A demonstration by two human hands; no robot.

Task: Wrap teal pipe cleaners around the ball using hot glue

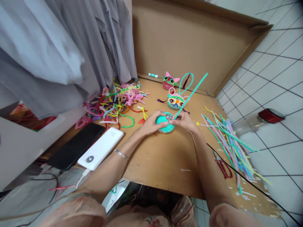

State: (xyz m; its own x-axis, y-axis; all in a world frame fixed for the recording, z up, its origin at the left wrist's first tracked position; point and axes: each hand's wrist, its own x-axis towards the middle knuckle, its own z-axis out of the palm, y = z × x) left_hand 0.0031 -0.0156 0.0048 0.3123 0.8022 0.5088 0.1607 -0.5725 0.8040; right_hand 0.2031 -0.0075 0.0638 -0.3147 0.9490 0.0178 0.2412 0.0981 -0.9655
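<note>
Between both hands, above the middle of the table, is a round form wrapped in turquoise pipe cleaner (163, 124), with a small greyish patch showing near its top. My left hand (151, 122) is closed around its left side, thumb across the front. A long straight turquoise pipe cleaner (195, 88) rises up and right from my right hand (183, 121), which pinches its lower end against the wrapped form. Just behind stands a round animal face (175, 101) of pipe cleaners with a turquoise loop (187, 82). A smaller face with pink ears (169, 80) sits farther back.
At left lies a tangled heap of coloured pipe cleaners (118, 101), with a black phone (75, 145) and white power bank (101, 148) in front. Straight pipe cleaners (229, 142) and red-handled scissors (223, 167) lie at right, near a black cable (246, 177). A glue stick (153, 75) rests by the cardboard wall (184, 47).
</note>
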